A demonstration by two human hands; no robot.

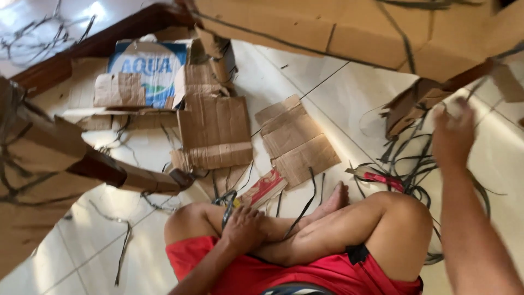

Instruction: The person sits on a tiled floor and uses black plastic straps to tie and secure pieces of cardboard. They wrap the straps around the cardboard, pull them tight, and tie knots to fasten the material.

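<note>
Left hand (244, 226) rests on my knee, closed on black strap (226, 210). Right hand (453, 134) raised, blurred; grip unclear. Cardboard (215, 131) flattened, loose straps (415, 164) remain scattered.

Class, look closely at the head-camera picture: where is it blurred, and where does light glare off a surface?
Head view: the raised right hand is smeared by motion blur; the left hand resting on the crossed legs is sharp; glare whitens the glossy tiled floor at top left; the close cardboard overhead looks soft.
</note>
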